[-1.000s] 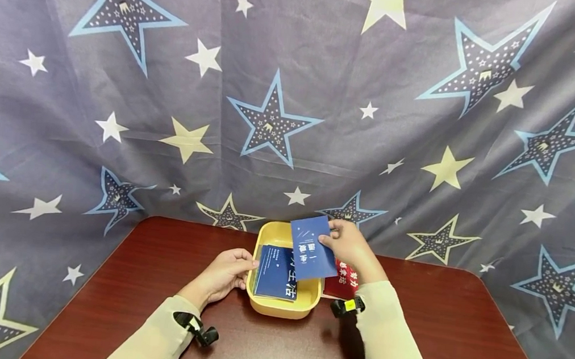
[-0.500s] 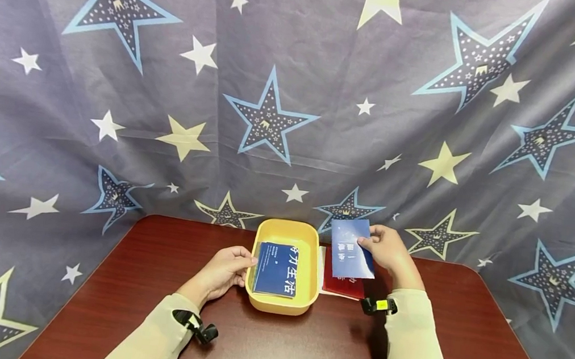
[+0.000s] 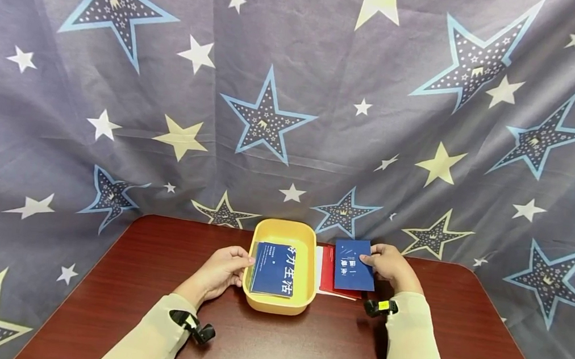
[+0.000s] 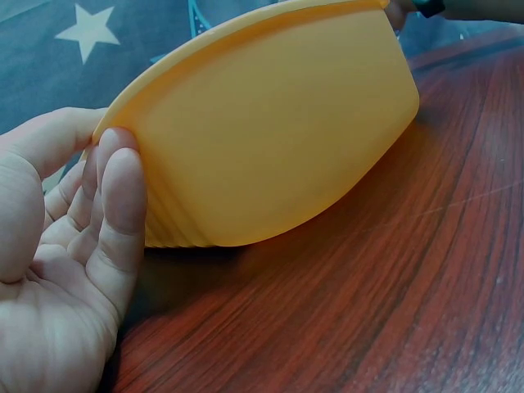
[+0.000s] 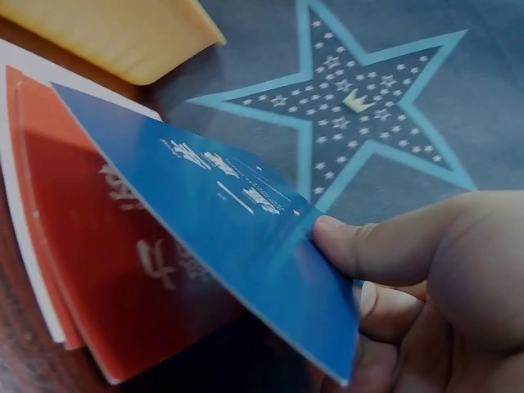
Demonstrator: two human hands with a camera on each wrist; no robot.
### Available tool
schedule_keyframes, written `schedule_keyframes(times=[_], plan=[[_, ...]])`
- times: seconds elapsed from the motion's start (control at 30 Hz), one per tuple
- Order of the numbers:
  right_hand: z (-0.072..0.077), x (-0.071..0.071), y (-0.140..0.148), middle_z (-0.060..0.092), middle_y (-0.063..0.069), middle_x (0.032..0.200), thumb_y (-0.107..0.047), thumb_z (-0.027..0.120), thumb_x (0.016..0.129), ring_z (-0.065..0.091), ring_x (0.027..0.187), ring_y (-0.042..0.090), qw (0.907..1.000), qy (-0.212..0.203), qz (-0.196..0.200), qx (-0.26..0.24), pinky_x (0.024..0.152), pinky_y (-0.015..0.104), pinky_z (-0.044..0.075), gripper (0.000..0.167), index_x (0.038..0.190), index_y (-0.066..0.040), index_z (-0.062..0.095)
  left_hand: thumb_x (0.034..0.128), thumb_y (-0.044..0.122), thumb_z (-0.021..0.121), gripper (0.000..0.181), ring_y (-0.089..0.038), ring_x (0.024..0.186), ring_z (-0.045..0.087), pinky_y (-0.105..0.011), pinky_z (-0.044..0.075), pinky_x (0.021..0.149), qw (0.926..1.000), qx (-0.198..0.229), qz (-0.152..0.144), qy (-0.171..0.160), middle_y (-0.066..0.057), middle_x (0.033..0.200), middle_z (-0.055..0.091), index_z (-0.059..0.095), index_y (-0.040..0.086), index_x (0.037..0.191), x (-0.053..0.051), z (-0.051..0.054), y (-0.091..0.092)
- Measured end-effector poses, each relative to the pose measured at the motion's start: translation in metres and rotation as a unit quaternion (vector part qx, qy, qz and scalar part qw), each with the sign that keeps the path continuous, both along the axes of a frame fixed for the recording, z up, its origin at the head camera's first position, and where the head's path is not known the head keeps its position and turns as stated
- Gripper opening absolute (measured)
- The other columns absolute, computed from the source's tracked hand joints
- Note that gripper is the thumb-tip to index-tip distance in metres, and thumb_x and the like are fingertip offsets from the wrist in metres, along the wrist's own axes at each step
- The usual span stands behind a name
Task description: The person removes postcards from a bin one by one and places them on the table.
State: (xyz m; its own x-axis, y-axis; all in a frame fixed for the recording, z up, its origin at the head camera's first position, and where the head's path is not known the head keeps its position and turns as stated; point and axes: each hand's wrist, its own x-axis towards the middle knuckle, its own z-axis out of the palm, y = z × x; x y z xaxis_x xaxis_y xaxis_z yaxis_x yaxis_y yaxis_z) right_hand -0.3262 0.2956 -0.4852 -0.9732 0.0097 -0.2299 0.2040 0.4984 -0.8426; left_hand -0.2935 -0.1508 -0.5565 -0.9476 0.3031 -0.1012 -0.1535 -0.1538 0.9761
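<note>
A yellow plastic basket (image 3: 278,307) stands on the table, several blue cards (image 3: 274,269) with white lettering lying in it. My left hand (image 3: 220,271) pinches the basket's left rim between thumb and fingers, as the left wrist view also shows. Right of the basket, my right hand (image 3: 391,267) pinches one blue card (image 5: 221,205) by its right edge. That card is tilted just over a pile of red cards (image 5: 123,246) and covers part of them. White card edges stick out on the pile's left side.
The dark red wooden table (image 3: 252,347) meets a grey curtain (image 3: 261,188) printed with stars along its back edge. Black wrist cameras (image 3: 193,326) sit on both sleeves.
My right hand has carried the blue card from above the basket to the right and lowered it over the red pile. My left hand stays at the basket rim.
</note>
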Motion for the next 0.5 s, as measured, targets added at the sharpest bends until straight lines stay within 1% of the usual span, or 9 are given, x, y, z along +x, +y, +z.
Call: schedule_keyframes(times=[0.1,0.2,0.27,0.33,0.43,0.5], plan=[[-0.007,-0.001,-0.002,0.064,0.002,0.083,-0.016,0.074,0.109,0.060,0.077,0.017,1.0000,-0.004,0.004,0.002,0.064,0.031,0.056,0.023,0.120,0.004,0.066,0.1074,0.009,0.074,0.012,-0.006,0.057,0.064,-0.019,0.058,0.052,1.0000,0.000,-0.001,0.001,0.003,0.075,0.073,0.063,0.009,0.102,0.000,0.000,0.000],[-0.013,-0.003,-0.004,0.063,0.002,0.082,-0.015,0.075,0.108,0.059,0.076,0.017,0.9998,-0.001,0.000,0.022,0.063,0.030,0.053,0.020,0.115,0.001,0.066,0.1074,0.008,0.074,0.012,-0.005,0.058,0.064,-0.019,0.058,0.052,1.0000,0.002,-0.001,0.002,0.003,0.075,0.072,0.063,0.010,0.101,0.001,0.001,0.001],[-0.017,-0.004,-0.004,0.061,0.003,0.082,-0.016,0.078,0.106,0.058,0.074,0.018,0.9987,0.005,0.003,0.050,0.062,0.030,0.052,0.020,0.110,0.000,0.065,0.1073,0.008,0.074,0.012,-0.005,0.058,0.063,-0.019,0.058,0.052,1.0000,0.002,-0.001,0.002,0.003,0.074,0.072,0.063,0.010,0.101,0.002,0.001,0.001],[-0.018,-0.005,-0.006,0.061,0.004,0.079,-0.016,0.081,0.104,0.057,0.069,0.017,0.9964,0.011,0.006,0.084,0.058,0.029,0.049,0.022,0.101,-0.003,0.063,0.1072,0.008,0.074,0.013,-0.005,0.057,0.063,-0.019,0.058,0.052,1.0000,0.004,0.000,0.002,0.003,0.074,0.072,0.063,0.010,0.101,0.002,0.001,0.001],[-0.019,-0.006,-0.008,0.061,0.005,0.071,-0.016,0.084,0.100,0.056,0.060,0.016,0.9915,0.019,0.015,0.127,0.053,0.028,0.046,0.031,0.089,-0.007,0.057,0.1070,0.008,0.074,0.013,-0.005,0.057,0.063,-0.019,0.057,0.051,1.0000,0.007,0.001,0.001,0.003,0.074,0.072,0.063,0.010,0.101,0.001,0.001,0.001],[-0.019,-0.006,-0.010,0.061,0.005,0.064,-0.016,0.085,0.099,0.055,0.056,0.016,0.9889,0.026,0.020,0.145,0.051,0.028,0.045,0.036,0.083,-0.009,0.054,0.1070,0.007,0.074,0.013,-0.005,0.057,0.063,-0.019,0.058,0.051,1.0000,0.008,0.002,0.000,0.003,0.074,0.072,0.063,0.010,0.101,0.001,0.000,0.000]])
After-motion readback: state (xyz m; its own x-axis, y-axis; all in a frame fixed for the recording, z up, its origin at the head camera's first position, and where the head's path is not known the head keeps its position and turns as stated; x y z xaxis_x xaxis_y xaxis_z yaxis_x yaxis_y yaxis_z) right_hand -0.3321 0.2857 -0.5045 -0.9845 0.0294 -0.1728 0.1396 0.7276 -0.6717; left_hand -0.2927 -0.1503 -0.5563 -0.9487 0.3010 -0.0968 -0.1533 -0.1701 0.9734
